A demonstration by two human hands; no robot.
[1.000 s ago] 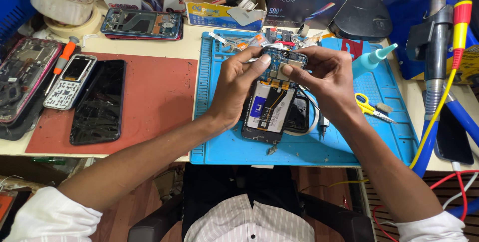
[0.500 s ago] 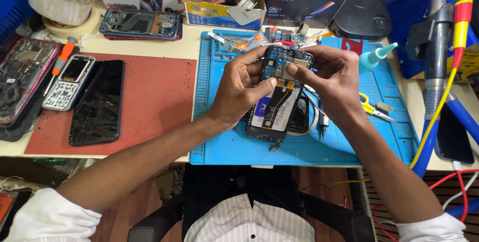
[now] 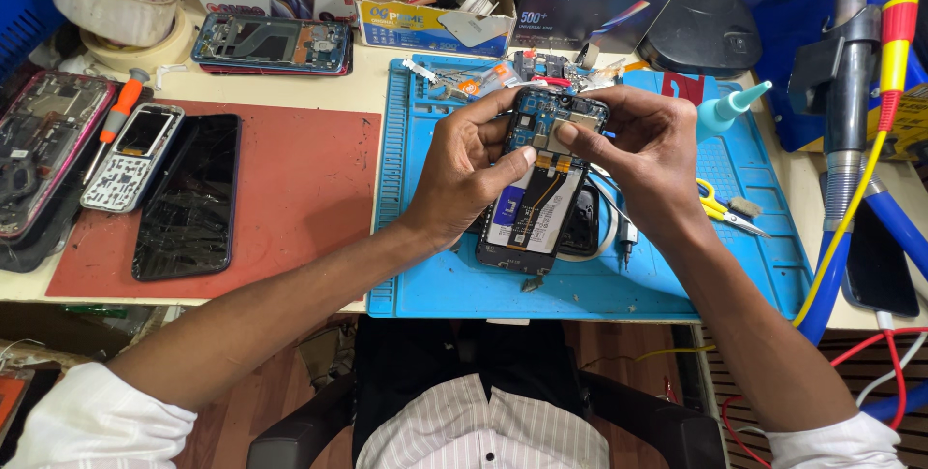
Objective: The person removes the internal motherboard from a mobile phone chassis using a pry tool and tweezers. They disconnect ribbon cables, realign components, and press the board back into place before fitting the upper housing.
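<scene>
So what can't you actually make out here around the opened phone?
- Head view: the opened phone's upper part, covered by the left hand and right hand.
- Its tiny board parts: too small.
- Black item beneath: mostly hidden by the phone.
- Blue mat: near edge partly behind forearms.

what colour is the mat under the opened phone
Light blue; the mat shows best in the head view.

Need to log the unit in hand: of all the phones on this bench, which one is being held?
The opened phone with its back off, gripped by the left hand and right hand over the blue mat. The others lie untouched on the red mat and table.
</scene>
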